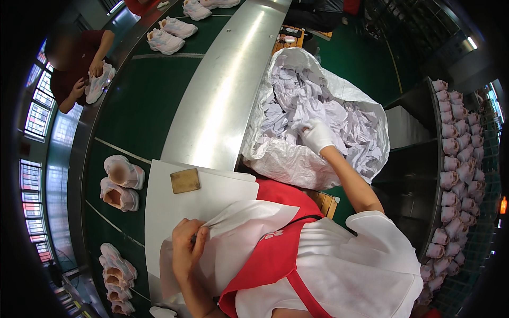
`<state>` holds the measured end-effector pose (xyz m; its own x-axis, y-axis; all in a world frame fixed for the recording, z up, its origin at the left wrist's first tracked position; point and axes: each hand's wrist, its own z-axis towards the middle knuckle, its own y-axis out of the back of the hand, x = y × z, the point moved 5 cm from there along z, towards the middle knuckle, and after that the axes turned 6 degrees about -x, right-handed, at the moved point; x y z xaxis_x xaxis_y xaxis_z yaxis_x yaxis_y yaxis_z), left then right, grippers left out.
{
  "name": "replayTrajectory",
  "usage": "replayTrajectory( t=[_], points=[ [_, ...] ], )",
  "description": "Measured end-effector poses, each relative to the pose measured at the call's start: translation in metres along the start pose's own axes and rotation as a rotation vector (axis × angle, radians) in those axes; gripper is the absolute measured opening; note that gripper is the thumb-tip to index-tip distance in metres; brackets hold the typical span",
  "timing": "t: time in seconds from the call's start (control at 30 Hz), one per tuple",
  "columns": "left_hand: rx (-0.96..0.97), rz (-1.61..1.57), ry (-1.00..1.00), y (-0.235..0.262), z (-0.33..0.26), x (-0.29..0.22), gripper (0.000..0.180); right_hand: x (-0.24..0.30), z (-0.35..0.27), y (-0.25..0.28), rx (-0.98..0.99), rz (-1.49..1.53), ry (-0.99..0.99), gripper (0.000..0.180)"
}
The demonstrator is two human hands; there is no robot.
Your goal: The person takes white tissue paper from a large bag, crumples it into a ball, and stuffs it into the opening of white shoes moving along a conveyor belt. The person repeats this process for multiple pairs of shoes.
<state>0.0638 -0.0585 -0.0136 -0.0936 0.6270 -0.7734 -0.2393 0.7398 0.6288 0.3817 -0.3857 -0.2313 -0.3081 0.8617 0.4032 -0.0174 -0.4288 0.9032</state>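
Head view, looking down. Right hand (316, 135), in a white glove, is sunk into a big white sack (318, 164) of crumpled tissue paper (297, 100); its fingers (307, 127) curl down into the wads and look closed on a bunch, though the tips are buried and the grip itself is hidden. Left hand (186, 246), bare, has its fingers (195, 233) pinched together on the edge of a white paper sheet (238, 222) drawn up against the red apron (275, 249).

Sheet lies partly over a stack of flat white paper (159, 212) on the bench (222, 106), a small tan block (185, 180) resting on the stack near its far edge.

Handling, as a judgement: the tissue should be very light, soft and limp, easy to tear, and the wads likely cling to each other, so a loose pinch at one free corner or fold would separate a single piece better than a deep fistful. The flat sheet is thin and floppy; an edge pinch suits it.

Sack stands open just right of the bench. Left of the bench a green conveyor belt (143, 100) carries pale pink shoes (123, 183) in pairs. Another person's hands (95, 69) hold a shoe at the far left. A rack of shoe lasts (456, 159) stands well off to the right.
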Motion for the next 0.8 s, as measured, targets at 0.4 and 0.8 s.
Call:
replayTrajectory(
  t=[0.4,0.8],
  points=[
    [-0.085,-0.004,-0.407,0.001,-0.008,-0.05,0.018,0.218,-0.044,0.121,0.345,1.104,0.366,0.014],
    [-0.418,0.289,-0.393,0.038,-0.024,-0.059,0.013,0.132,-0.018,0.106,-0.123,0.703,-0.139,0.044]
  ],
)
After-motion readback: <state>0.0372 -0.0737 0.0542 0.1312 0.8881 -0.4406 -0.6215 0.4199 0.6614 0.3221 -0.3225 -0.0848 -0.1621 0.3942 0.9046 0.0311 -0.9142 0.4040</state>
